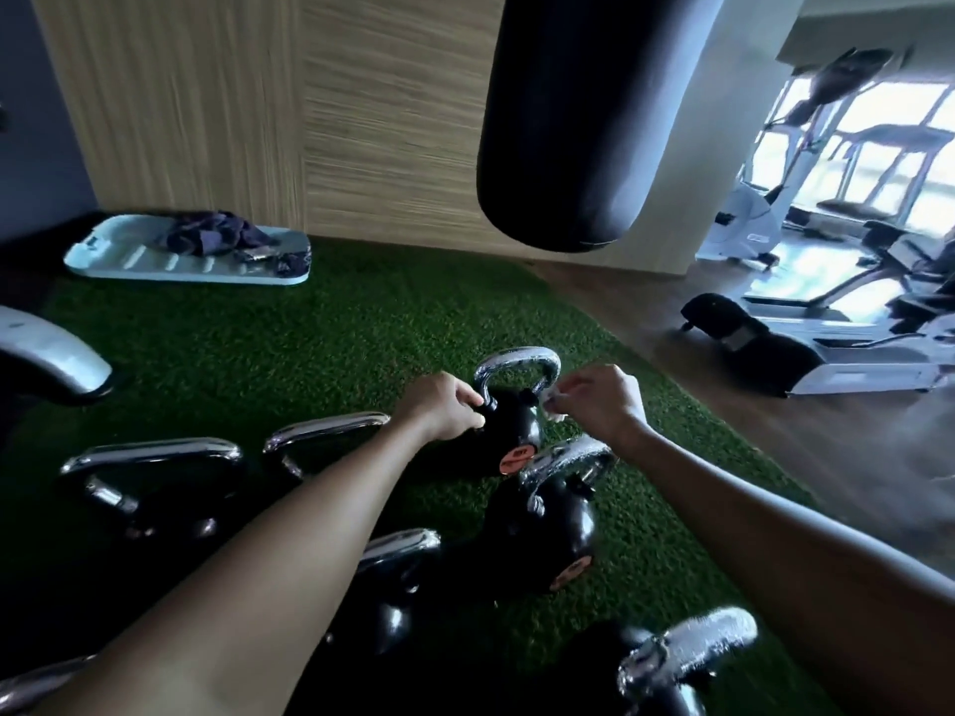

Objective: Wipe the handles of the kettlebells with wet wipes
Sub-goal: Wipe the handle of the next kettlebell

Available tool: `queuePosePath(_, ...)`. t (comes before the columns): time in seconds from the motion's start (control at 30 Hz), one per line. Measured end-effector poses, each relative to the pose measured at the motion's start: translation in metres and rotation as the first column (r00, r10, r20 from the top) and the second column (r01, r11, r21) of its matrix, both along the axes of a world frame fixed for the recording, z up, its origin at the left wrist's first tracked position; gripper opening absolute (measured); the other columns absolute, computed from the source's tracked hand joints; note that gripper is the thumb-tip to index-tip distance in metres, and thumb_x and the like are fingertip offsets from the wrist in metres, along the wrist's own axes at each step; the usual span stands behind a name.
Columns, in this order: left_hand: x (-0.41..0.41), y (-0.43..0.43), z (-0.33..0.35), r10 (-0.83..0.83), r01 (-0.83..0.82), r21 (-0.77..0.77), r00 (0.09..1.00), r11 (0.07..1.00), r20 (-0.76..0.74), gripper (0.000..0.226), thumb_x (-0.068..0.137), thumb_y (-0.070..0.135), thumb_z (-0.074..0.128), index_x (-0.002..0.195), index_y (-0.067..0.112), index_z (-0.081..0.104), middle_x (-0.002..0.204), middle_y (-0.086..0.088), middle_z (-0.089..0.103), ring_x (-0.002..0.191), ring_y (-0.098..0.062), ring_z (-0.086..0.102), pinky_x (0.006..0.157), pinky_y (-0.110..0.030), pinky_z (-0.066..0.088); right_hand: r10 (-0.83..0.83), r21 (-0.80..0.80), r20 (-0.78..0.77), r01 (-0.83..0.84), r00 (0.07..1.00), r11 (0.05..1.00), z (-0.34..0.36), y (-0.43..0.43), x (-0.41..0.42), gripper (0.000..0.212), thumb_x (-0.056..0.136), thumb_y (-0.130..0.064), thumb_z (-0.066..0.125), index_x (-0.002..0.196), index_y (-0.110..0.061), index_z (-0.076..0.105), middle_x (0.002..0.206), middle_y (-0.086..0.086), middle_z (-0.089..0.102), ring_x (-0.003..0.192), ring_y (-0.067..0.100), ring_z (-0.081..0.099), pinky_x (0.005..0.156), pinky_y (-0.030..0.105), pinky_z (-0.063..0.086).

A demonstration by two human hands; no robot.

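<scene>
below the bag [584, 121], on the green turf [310, 343], a black kettlebell [509, 436] stands upright with its chrome handle [517, 360] arching straight up. the top bar of the handle runs left to right across the view, a little higher at its right end, and the orange label on the ball faces back toward the person.

the left hand [444, 408] grips the kettlebell where the left leg of the handle meets the ball. its fingers [473, 401] are curled tight round that joint, thumb underneath against the ball.

the right hand [604, 400] is at the right leg of the handle, on the side of the kettlebell under the bag's right edge. its fingers [560, 401] are nearly closed, pinching a small white wipe [555, 413] that touches the handle's right leg low down. the rest of the hand is arched above it, the wrist bent.

nearer the person than the bag, a second kettlebell [542, 529] stands just beside the first, its handle tilted to the right. more kettlebells with chrome handles sit to the bag's lower left and at the bottom edge.

left of the bag, by the wall, a pale board [129, 261] lies flat with a dark cloth [217, 235] bunched on it. right of the bag, treadmills [852, 198] stand before bright windows.
</scene>
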State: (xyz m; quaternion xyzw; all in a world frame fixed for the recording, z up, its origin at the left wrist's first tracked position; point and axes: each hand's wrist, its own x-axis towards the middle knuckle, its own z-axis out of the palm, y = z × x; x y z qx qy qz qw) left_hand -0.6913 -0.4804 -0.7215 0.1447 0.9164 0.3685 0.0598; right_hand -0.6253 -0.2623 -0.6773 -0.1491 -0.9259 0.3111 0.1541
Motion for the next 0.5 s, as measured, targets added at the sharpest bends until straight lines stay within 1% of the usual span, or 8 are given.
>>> queuePosePath(0.13, -0.024, 0.039, -0.02, 0.147, -0.143, 0.081, 0.988, 0.986, -0.039, 0.028, 0.084, 0.026, 0.078, 0.111, 0.027, 0.077, 0.102, 0.008, 0.078, 0.097, -0.01, 0.072, 0.084, -0.019, 0.052, 0.05, -0.063, -0.052, -0.053, 0.997, 0.997, -0.028, 0.029, -0.041, 0.018, 0.067, -0.032, 0.091, 0.081, -0.026, 0.08, 0.078, -0.013, 0.075, 0.074, 0.003, 0.07, 0.069, 0.021, 0.055)
queuePosePath(0.23, -0.047, 0.061, -0.032, 0.256, -0.247, 0.11, 0.964, 0.963, -0.073, 0.033, 0.085, 0.026, 0.076, 0.117, 0.026, 0.076, 0.111, 0.005, 0.077, 0.102, -0.013, 0.071, 0.091, -0.022, 0.054, 0.093, -0.085, -0.086, -0.1, 0.992, 0.991, -0.04, 0.047, -0.07, 0.016, 0.067, -0.032, 0.09, 0.078, -0.027, 0.08, 0.076, -0.014, 0.075, 0.075, 0.002, 0.07, 0.064, 0.019, 0.052)
queuePosePath(0.3, -0.062, 0.072, -0.035, 0.32, -0.308, 0.129, 0.943, 0.943, -0.091, 0.035, 0.086, 0.025, 0.075, 0.121, 0.025, 0.074, 0.116, 0.004, 0.076, 0.105, -0.014, 0.071, 0.093, -0.023, 0.053, 0.118, -0.092, -0.085, -0.126, 0.989, 0.988, -0.043, 0.057, -0.085, 0.014, 0.067, -0.032, 0.089, 0.076, -0.028, 0.079, 0.074, -0.015, 0.074, 0.074, 0.001, 0.069, 0.06, 0.016, 0.048)
queuePosePath(0.37, -0.071, 0.082, -0.035, 0.341, -0.33, 0.101, 0.932, 0.939, -0.123, 0.04, 0.087, 0.026, 0.075, 0.127, 0.023, 0.071, 0.122, 0.003, 0.074, 0.11, -0.015, 0.069, 0.094, -0.023, 0.05, 0.126, -0.12, -0.097, -0.138, 0.987, 0.983, -0.045, 0.066, -0.096, 0.013, 0.068, -0.029, 0.088, 0.078, -0.027, 0.079, 0.074, -0.015, 0.074, 0.074, 0.0, 0.069, 0.061, 0.014, 0.048)
queuePosePath(0.43, -0.076, 0.094, -0.031, 0.33, -0.332, 0.013, 0.931, 0.943, -0.158, 0.048, 0.087, 0.028, 0.076, 0.134, 0.022, 0.067, 0.127, 0.001, 0.071, 0.116, -0.018, 0.067, 0.096, -0.025, 0.05, 0.122, -0.159, -0.107, -0.138, 0.987, 0.978, -0.049, 0.075, -0.106, 0.013, 0.067, -0.027, 0.088, 0.078, -0.026, 0.08, 0.074, -0.015, 0.075, 0.074, 0.001, 0.07, 0.067, 0.019, 0.055)
queuePosePath(0.5, -0.081, 0.105, -0.024, 0.327, -0.34, -0.061, 0.931, 0.938, -0.164, 0.054, 0.087, 0.029, 0.077, 0.139, 0.022, 0.062, 0.132, -0.001, 0.069, 0.12, -0.021, 0.065, 0.097, -0.026, 0.049, 0.111, -0.194, -0.103, -0.129, 0.988, 0.973, -0.053, 0.083, -0.11, 0.014, 0.067, -0.029, 0.088, 0.079, -0.027, 0.08, 0.074, -0.014, 0.075, 0.074, 0.002, 0.071, 0.072, 0.024, 0.059)
